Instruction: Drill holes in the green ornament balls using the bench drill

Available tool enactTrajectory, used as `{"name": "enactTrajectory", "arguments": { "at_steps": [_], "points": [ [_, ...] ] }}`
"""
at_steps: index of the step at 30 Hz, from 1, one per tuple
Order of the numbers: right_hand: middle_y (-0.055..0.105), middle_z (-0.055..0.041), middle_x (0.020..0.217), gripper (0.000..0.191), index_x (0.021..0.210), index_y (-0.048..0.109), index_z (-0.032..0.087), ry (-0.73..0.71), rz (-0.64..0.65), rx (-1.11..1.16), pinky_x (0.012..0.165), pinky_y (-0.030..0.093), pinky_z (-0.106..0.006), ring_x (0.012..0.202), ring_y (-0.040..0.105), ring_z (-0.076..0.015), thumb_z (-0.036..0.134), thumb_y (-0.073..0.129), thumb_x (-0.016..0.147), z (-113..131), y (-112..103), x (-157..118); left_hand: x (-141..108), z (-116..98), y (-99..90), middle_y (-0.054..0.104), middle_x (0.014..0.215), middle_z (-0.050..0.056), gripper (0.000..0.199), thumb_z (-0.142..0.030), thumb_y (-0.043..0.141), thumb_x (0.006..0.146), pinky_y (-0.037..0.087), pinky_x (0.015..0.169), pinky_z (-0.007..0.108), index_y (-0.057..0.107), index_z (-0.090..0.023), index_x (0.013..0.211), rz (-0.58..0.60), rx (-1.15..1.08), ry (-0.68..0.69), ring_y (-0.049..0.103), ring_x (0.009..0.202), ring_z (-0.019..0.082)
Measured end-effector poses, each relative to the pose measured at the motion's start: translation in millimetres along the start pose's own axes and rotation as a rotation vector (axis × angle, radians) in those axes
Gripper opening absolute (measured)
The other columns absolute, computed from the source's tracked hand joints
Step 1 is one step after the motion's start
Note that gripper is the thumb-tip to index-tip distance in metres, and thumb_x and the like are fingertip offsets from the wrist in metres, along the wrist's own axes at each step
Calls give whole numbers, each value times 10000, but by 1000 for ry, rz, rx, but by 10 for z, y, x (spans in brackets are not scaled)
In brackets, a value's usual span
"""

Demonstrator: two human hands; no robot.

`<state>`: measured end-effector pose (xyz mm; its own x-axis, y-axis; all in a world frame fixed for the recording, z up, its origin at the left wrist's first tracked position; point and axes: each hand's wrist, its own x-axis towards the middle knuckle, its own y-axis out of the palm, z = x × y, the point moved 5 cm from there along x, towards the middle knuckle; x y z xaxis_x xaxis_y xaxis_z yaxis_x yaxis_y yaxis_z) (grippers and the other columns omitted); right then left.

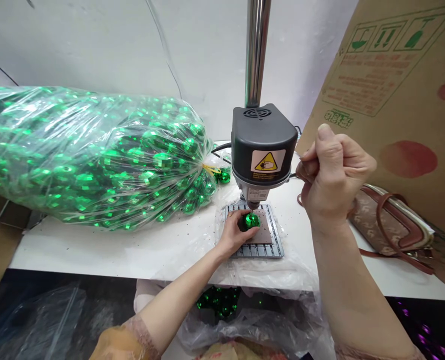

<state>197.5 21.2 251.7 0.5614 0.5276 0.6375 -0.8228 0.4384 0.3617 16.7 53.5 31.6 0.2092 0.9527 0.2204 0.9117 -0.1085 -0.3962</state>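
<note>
Green ball ornament: held over the brown pad, directly under the drill bit, with the bit tip at the top of the ball. Left hand: fingers and thumb closed around the ball, pinching it from the near left side. Right hand: raised beside the bench drill, fingers curled tight into a fist, thumb on top. Thin dark wire: running from the fist toward the drill; grip on it not clear. Pad: on a metal grid plate, over a clear plastic sheet on a white table. Steel column: above the drill head. Left of the drill: large clear plastic bag full of green balls, yellow tie at the neck, loose green balls just beside it. Right of the drill: brown handbag, in front of a cardboard sheet. Below the table edge: more green balls in plastic.
</note>
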Motion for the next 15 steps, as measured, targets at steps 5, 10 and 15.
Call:
{"name": "enactTrajectory", "arguments": {
  "at_steps": [5,10,15],
  "points": [
    [352,77,464,428,584,567,235,9,7,-22,455,252,-303,419,322,-54,472,677,922,-15,-10,0,-49,58,50,735,1232,76,488,-344,862,808,512,1050,442,706,-233,1257,43,-83,25,661,1175,284],
    [354,71,462,417,589,578,237,-38,20,-12,447,254,-303,419,325,-65,455,680,929,-6,-36,-53,-57,56,23,724,1237,76,490,-380,853,831,498,1062,454,686,-233,1268,54,-37,50,645,1184,289],
    [410,72,455,422,560,585,223,-131,-58,-15,436,250,-295,397,335,-59,405,687,928,4,-138,-252,-60,56,36,714,1224,74,470,-375,858,834,500,1064,450,682,-236,1248,39,-44,56,637,1192,289]
  ]
}}
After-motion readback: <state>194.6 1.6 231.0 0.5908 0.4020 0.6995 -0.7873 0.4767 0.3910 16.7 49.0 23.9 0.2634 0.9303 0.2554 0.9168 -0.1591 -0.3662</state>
